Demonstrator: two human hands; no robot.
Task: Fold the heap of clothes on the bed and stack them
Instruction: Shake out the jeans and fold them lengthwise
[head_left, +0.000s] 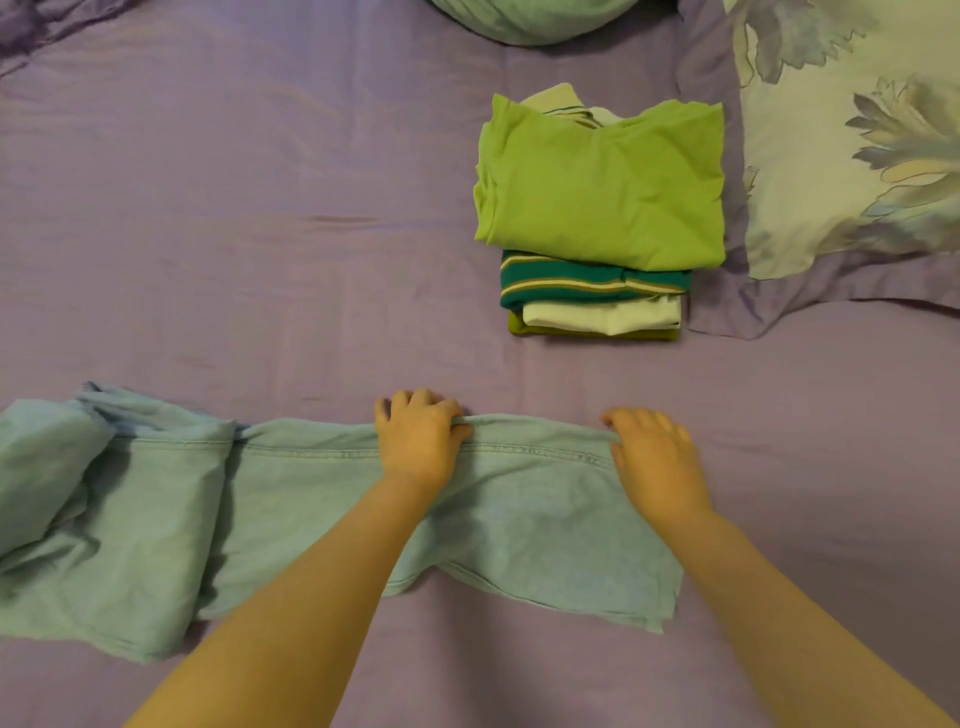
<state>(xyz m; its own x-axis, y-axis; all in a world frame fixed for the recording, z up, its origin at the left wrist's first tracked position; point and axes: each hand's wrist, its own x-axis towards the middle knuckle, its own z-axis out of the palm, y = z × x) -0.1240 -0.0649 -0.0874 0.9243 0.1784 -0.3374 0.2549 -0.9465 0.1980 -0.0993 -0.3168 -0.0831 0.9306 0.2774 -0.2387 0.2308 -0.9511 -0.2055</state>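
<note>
A light blue garment (322, 519) lies flat across the lower left and middle of the frame, on a purple bed (234, 234). Its left end is bunched up. The left hand (421, 441) sits at the top edge of the garment, near the middle, and its fingers curl over that edge and pinch it. The right hand (654, 457) is at the top right corner of the same garment, and its fingers curl down on the edge there too. Both arms reach over the blue cloth. Above the hands, in the upper middle, sits a stack of folded clothes (597, 218) with a bright green shirt (602, 187) on top. A flowered pillow (857, 130) lies just beside the stack, upper right.
</note>
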